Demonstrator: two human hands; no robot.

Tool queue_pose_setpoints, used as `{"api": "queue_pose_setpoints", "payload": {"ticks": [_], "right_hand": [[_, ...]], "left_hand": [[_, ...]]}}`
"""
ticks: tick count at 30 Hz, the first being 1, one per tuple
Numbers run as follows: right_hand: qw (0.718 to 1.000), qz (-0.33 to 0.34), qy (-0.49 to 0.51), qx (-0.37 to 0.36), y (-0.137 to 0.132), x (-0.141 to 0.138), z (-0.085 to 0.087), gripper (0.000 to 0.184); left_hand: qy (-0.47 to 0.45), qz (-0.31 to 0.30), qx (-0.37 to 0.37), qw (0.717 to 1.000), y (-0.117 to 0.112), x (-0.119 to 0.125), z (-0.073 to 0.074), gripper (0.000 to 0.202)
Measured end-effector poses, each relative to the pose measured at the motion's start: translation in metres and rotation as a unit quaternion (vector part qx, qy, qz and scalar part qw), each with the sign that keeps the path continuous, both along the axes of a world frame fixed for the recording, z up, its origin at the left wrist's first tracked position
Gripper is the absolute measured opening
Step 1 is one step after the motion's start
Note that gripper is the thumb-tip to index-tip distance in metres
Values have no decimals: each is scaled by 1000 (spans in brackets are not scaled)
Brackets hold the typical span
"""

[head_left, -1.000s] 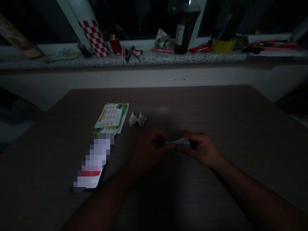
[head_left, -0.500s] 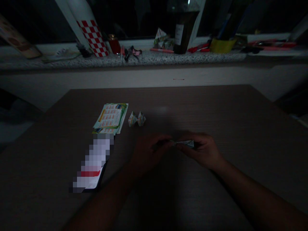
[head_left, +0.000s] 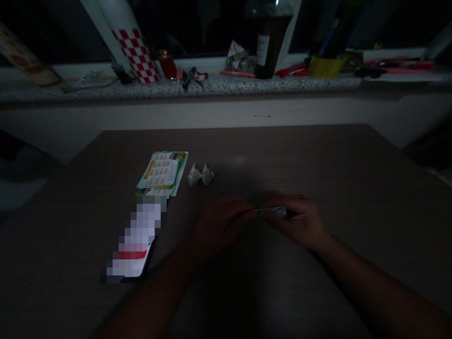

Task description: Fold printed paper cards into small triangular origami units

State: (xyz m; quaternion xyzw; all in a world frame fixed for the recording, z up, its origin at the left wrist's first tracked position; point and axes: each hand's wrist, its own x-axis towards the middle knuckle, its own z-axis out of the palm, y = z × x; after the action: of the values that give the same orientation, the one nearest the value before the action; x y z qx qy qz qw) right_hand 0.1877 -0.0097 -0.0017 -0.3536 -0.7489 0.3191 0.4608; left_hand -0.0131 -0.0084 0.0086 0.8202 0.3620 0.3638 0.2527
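Paper, folded into a slim wedge (head_left: 277,211), sits pinched in the right hand (head_left: 304,222), nearly closed around it. The left hand (head_left: 226,223), in shadow and also nearly closed, appears to nip the wedge's thin left end. Should either pinch slacken, the layers could spring open; pulling the hands apart too hard might tear that narrow end. The dimness could also let a crease land off line.

Left of the wedge on the counter (head_left: 300,160), two pointed paper shapes (head_left: 200,175) stand together, and a phone (head_left: 132,245) lies near the left forearm, where a careless sweep might nudge it. Its screen is pixelated, unreadable. Beyond the phone, a stack of printed sheets (head_left: 160,172) bears red, calendar-like grids and a yellow strip, lettering too small to read. On the sill (head_left: 219,85), a dark bottle (head_left: 270,49) carries a white label, also illegible.
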Motion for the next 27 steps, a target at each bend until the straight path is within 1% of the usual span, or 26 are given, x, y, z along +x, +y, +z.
{"api": "queue_pose_setpoints", "payload": {"ticks": [4, 9, 12, 15, 17, 21, 23, 27], "right_hand": [[1000, 10, -5, -3, 0, 0, 0, 4], [999, 20, -3, -28, -2, -2, -3, 3], [998, 42, 4, -51, -4, -4, -3, 3], [993, 56, 6, -101, -5, -3, -2, 6], [988, 66, 6, -142, -5, -2, -2, 9], [970, 92, 29, -221, -4, 1, -2, 12], [963, 99, 43, -245, -3, 2, -1, 12], [956, 97, 52, -272, -3, 1, -1, 14]], "left_hand": [[20, -26, 8, 999, 0, 0, -1, 16], [42, -44, 28, 998, -4, -1, 4, 17], [99, -51, 64, 992, -5, -2, 8, 16], [157, -62, 92, 981, -6, -3, 12, 16], [167, -74, 75, 980, -7, -4, 13, 17], [136, -78, -13, 987, -8, -4, 10, 25], [119, -67, -36, 990, -8, -4, 8, 27], [119, -60, -51, 990, -6, -4, 6, 30]]}}
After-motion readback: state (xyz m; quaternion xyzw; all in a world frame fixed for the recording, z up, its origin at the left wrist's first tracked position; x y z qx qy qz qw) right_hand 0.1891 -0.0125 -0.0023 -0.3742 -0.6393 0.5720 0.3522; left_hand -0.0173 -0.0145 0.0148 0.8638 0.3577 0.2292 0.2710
